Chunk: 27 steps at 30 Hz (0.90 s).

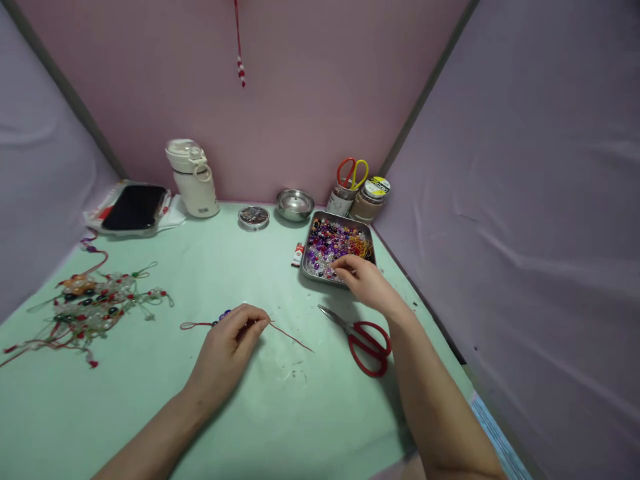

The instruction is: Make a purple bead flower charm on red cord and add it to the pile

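My left hand (231, 343) pinches a thin red cord (292, 337) low over the table. Its tail runs out to the right, and a looped end lies to the left. Blue beads (225, 315) on the cord are partly covered by that hand. Over the front edge of a metal tray (325, 280) of mixed beads (327, 243), my right hand (369, 285) has thumb and forefinger together at the clear and purple beads. Whatever those fingertips hold is too small to make out. Red-handled scissors (359, 333) lie just below my right hand, blades pointing up and left.
Finished-looking beaded strings (95, 303) are heaped at the left. Along the back stand a phone (135, 208), a cream bottle (196, 180), a round clear case (253, 217), a steel bowl (295, 205) and two jars, one holding scissors (353, 172). A small red-white packet (298, 255) adjoins the tray.
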Tool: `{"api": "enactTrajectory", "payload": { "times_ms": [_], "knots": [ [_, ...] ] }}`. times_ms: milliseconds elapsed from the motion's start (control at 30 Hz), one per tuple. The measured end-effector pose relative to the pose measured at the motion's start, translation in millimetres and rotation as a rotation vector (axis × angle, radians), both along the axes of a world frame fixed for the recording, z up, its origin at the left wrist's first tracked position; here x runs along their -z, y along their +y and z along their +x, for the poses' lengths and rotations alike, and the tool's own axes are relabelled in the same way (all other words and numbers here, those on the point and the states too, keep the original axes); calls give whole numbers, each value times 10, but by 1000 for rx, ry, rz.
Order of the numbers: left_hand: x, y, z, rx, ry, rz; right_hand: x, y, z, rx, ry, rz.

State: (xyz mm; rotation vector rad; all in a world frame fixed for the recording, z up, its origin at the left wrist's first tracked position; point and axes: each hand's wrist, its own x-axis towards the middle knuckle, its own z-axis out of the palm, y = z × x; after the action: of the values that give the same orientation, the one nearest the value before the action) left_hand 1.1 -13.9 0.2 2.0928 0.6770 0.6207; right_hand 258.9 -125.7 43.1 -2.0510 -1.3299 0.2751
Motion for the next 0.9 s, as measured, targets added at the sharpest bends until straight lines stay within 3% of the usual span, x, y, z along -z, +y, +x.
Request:
{"api": "enactTrajectory", "payload": {
  "times_ms": [200,467,533,700,900],
  "knots": [
    [35,-6,4,9,-48,87,179,232,487,-17,14,-70],
    [38,-41,8,61,-64,121,382,842,556,-173,78,-31],
    [39,-42,7,65,-64,123,452,954,588,-151,24,-54],
    [31,-40,4,65,-31,115,561,1051,783,-36,-56,-98],
    [48,-53,-7,84,-6,119,554,1082,984,-18,-64,-128]
  ]
}}
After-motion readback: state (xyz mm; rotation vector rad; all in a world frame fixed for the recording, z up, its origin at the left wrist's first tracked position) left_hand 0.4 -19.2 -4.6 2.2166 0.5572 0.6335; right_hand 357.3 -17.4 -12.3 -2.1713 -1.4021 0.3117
